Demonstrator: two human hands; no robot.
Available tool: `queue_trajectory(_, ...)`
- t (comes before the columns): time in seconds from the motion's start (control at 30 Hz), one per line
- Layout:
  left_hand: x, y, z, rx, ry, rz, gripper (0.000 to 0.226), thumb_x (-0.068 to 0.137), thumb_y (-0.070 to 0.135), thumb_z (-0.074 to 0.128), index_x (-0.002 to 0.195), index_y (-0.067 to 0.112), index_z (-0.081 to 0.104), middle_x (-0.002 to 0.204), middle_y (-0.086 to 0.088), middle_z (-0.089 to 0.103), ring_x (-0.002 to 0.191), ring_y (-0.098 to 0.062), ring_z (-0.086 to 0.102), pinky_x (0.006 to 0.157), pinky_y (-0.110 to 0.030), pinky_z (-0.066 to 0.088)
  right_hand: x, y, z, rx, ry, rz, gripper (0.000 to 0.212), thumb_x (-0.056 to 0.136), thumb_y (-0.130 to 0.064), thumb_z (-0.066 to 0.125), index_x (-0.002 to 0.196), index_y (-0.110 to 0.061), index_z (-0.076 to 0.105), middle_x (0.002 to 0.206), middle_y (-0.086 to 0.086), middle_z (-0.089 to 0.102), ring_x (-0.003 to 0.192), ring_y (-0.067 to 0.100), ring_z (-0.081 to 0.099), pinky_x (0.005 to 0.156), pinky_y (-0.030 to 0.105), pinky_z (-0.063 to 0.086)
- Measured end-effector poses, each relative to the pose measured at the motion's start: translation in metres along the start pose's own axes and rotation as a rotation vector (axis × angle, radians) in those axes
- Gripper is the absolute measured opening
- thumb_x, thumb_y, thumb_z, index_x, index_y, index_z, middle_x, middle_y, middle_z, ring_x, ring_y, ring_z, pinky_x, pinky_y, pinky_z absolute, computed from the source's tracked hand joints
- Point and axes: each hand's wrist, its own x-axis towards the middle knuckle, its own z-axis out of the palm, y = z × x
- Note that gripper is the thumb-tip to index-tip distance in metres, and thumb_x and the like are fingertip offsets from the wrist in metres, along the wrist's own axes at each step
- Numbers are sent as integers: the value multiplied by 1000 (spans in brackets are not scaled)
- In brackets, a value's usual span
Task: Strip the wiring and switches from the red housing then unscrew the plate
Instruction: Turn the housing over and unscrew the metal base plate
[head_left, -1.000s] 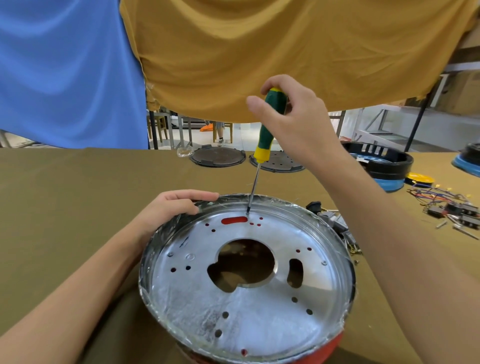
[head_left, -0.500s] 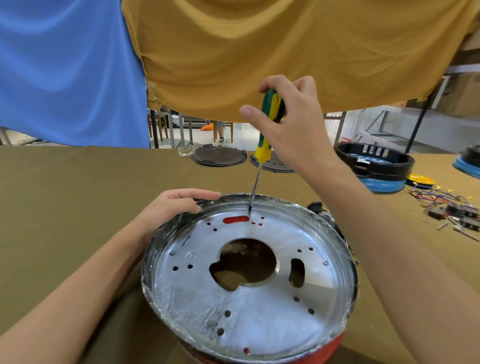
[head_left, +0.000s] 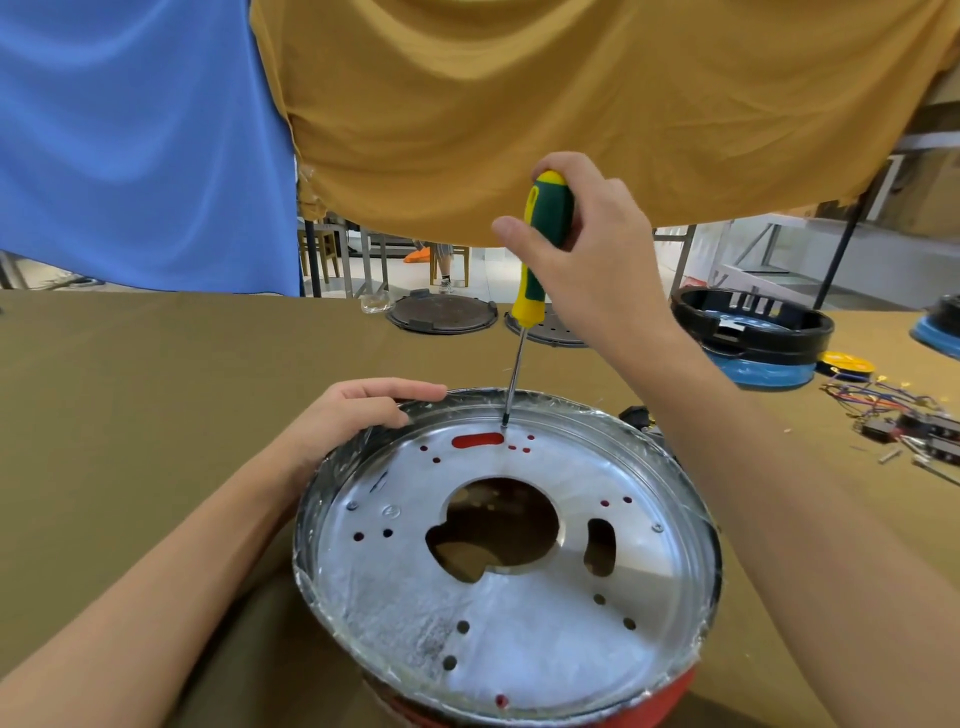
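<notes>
Right hand (head_left: 597, 260) has its grip curled round the green-and-yellow screwdriver (head_left: 540, 249), tip set at the far edge of the silver plate (head_left: 519, 613) inside the red housing (head_left: 670, 699) on the olive surface (head_left: 130, 415), while the left hand (head_left: 353, 415) rests on the housing's rim, fingers relaxed; no writing is legible.

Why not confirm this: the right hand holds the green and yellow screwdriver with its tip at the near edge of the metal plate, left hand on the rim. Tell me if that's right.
Not quite. In the head view the screwdriver held by the right hand has its tip at the far edge of the metal plate, beside the red slot. The left hand does rest on the rim.
</notes>
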Motion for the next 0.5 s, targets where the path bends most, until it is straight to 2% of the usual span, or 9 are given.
queue_trajectory(0.1,0,0,0,-11,2,-11,45,93,-2,47,102,27,80,114,-5,75,101,-25,72,74,-29,61,1,0,0,22,-17,-1,43,96,-27,62,135,-21,47,91,-2,53,72,-2,50,63,10,41)
queue_trajectory(0.17,0,0,1,-20,1,-16,45,93,-3,47,101,27,80,114,-5,75,100,-25,73,73,-30,61,1,-2,2,68,-58,7,40,99,-16,53,137,-16,41,76,-6,46,60,-3,47,53,13,40)
queue_trajectory(0.27,0,0,1,-36,-5,-22,45,93,-3,47,100,26,81,114,-5,75,100,-25,73,73,-30,61,1,-5,2,195,-109,74,30,97,-11,45,125,-17,36,75,-2,46,65,8,51,52,30,45)
queue_trajectory(0.3,0,1,0,-42,-6,-20,45,93,-4,48,100,25,81,114,-5,75,99,-25,73,72,-29,61,0,-5,2,207,-105,76,27,97,-13,45,121,-18,35,76,-2,46,64,8,49,53,32,44)
queue_trajectory(0.37,0,0,0,-36,-8,-14,45,93,-4,48,100,26,81,114,-4,75,99,-24,73,72,-28,61,-2,-4,4,148,-70,41,25,97,-23,50,119,-18,39,84,0,45,65,6,43,56,21,41)
queue_trajectory(0.43,0,0,-1,-19,-10,-9,45,93,-3,48,100,27,81,115,-4,74,101,-25,73,73,-29,61,-2,-1,4,36,-31,21,39,94,-39,62,124,-20,45,100,3,42,76,8,42,65,9,38)
queue_trajectory(0.5,1,-2,-2,-21,-12,-2,45,93,-3,48,101,27,81,116,-3,74,102,-24,72,75,-28,61,0,1,2,-25,-3,22,52,88,-43,70,130,-22,49,105,4,44,79,7,44,67,4,37)
